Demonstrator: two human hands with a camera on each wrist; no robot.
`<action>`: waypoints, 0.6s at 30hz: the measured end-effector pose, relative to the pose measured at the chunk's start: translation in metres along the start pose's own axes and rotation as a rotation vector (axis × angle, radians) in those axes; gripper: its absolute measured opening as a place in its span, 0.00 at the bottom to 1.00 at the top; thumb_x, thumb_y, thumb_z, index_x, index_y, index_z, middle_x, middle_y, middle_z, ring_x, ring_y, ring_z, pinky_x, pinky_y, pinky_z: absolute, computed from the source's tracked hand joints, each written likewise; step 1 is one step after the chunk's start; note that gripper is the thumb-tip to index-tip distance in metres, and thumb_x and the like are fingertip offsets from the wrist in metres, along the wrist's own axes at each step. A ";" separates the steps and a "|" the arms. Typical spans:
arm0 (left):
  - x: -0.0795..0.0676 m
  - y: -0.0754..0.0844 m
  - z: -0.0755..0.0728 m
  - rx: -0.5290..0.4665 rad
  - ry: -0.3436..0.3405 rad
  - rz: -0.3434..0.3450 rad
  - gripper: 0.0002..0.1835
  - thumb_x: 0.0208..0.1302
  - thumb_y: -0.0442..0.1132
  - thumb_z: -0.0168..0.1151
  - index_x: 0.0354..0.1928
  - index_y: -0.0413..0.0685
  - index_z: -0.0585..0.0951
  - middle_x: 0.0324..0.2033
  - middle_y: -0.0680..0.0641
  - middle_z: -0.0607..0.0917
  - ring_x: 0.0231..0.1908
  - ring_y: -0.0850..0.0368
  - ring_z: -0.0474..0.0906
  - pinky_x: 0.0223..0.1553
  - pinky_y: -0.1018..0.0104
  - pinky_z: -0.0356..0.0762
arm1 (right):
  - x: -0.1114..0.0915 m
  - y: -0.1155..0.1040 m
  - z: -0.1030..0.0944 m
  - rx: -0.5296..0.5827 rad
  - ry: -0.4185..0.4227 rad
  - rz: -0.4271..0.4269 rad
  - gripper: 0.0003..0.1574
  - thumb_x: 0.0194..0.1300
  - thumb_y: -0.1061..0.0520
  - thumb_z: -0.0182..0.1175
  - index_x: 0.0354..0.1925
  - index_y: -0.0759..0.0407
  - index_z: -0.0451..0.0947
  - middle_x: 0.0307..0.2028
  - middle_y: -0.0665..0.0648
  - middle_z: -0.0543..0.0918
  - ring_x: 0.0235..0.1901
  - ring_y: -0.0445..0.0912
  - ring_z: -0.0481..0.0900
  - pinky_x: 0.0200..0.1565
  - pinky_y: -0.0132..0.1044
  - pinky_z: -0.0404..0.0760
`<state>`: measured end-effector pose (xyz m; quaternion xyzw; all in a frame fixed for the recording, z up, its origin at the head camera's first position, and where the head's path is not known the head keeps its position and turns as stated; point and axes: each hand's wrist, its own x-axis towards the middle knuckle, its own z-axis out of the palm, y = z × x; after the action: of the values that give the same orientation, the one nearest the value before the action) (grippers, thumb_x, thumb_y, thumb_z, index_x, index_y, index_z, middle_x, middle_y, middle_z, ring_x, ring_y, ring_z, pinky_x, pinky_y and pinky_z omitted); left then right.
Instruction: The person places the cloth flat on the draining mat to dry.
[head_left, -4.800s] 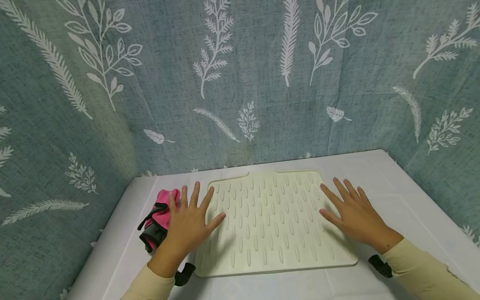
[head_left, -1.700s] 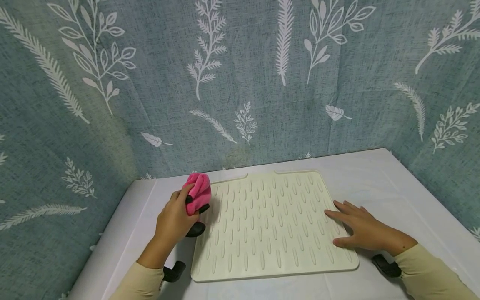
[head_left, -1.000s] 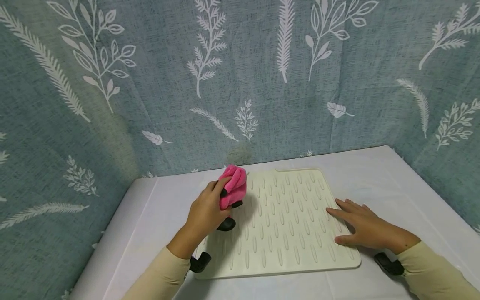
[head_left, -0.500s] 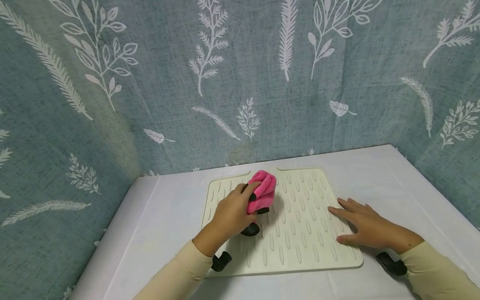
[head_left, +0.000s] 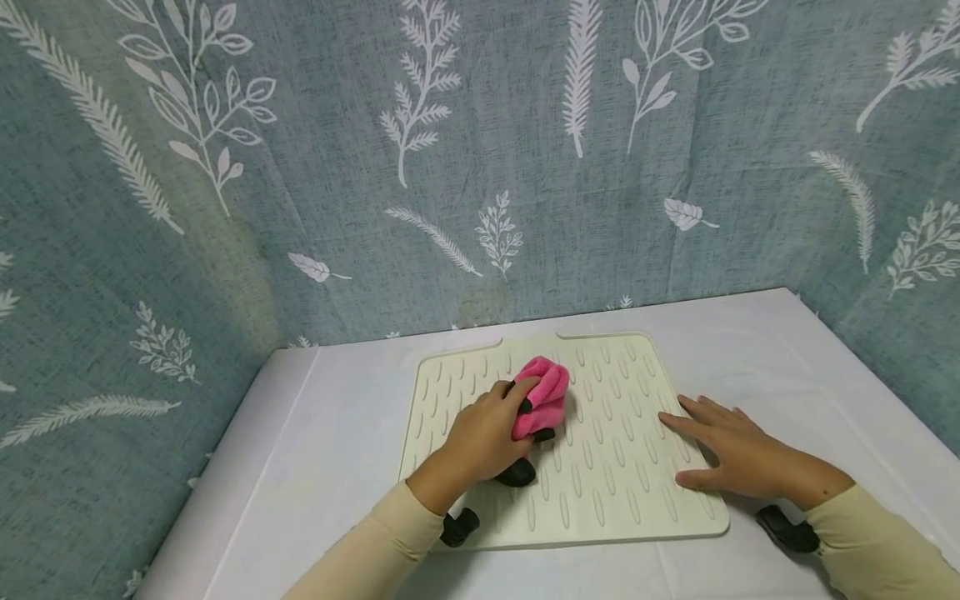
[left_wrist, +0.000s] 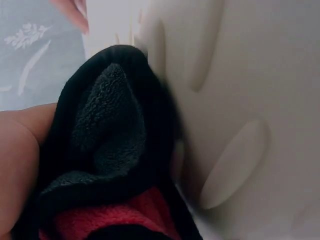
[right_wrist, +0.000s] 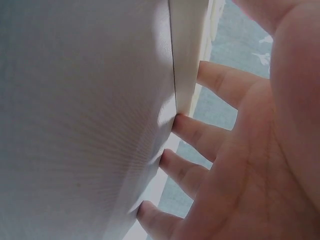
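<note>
My left hand (head_left: 483, 433) grips a bunched pink cloth (head_left: 542, 398) with black edging over the middle of a cream ribbed mat (head_left: 615, 492). In the left wrist view the cloth's folded end (left_wrist: 110, 125) shows dark grey pile inside black trim, right beside the mat's raised ribs (left_wrist: 235, 165). Part of the cloth is hidden under my fingers. My right hand (head_left: 731, 450) lies at the mat's right edge with its fingers spread. In the right wrist view, its index fingertip (right_wrist: 202, 72) is at the mat's side, and the other fingertips are on the white tablecloth.
A white-covered table (head_left: 300, 483) extends around the mat on all sides. Behind and beside it hangs a blue-green curtain (head_left: 337, 167) with white leaf prints. Black wrist devices (head_left: 787, 529) sit under both wrists.
My left hand picked up the cloth from left of the mat, carried it right over the mat, and lowered slightly toward the middle. My right hand moved down to the mat's right edge and stayed.
</note>
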<state>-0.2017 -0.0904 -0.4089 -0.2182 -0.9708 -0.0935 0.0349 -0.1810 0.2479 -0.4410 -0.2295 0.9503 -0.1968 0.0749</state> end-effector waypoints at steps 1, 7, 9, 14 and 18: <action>0.000 0.001 0.001 0.005 -0.014 -0.005 0.43 0.51 0.50 0.65 0.68 0.67 0.55 0.54 0.46 0.73 0.44 0.53 0.77 0.34 0.58 0.77 | 0.000 0.000 0.000 -0.002 0.001 0.000 0.55 0.46 0.25 0.57 0.66 0.48 0.61 0.68 0.67 0.54 0.66 0.68 0.50 0.55 0.71 0.49; -0.001 0.002 0.006 0.052 -0.063 -0.014 0.43 0.53 0.53 0.64 0.69 0.66 0.54 0.56 0.44 0.71 0.48 0.49 0.76 0.37 0.54 0.77 | -0.001 -0.001 0.000 0.001 0.000 -0.009 0.55 0.46 0.25 0.57 0.66 0.47 0.60 0.68 0.67 0.54 0.66 0.68 0.50 0.55 0.72 0.48; 0.000 0.003 0.008 0.064 -0.058 -0.003 0.43 0.53 0.54 0.64 0.69 0.65 0.54 0.56 0.44 0.71 0.48 0.49 0.76 0.37 0.53 0.77 | -0.001 -0.001 -0.001 0.004 0.003 -0.011 0.54 0.46 0.25 0.57 0.66 0.47 0.61 0.68 0.67 0.54 0.66 0.68 0.50 0.55 0.72 0.48; 0.000 0.002 0.011 0.075 -0.051 0.001 0.43 0.53 0.55 0.63 0.69 0.65 0.53 0.56 0.43 0.71 0.48 0.48 0.75 0.37 0.52 0.77 | -0.001 -0.001 0.000 0.006 0.004 -0.010 0.54 0.46 0.25 0.57 0.66 0.47 0.61 0.68 0.68 0.54 0.66 0.69 0.50 0.55 0.72 0.48; -0.001 0.002 0.011 0.082 -0.051 0.002 0.42 0.54 0.55 0.63 0.69 0.65 0.53 0.56 0.44 0.71 0.48 0.48 0.75 0.38 0.52 0.77 | -0.001 -0.002 0.000 0.011 0.002 -0.006 0.55 0.46 0.25 0.57 0.66 0.48 0.61 0.68 0.68 0.53 0.66 0.69 0.49 0.55 0.72 0.47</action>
<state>-0.2002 -0.0869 -0.4193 -0.2196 -0.9742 -0.0481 0.0193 -0.1798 0.2471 -0.4399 -0.2316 0.9485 -0.2027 0.0748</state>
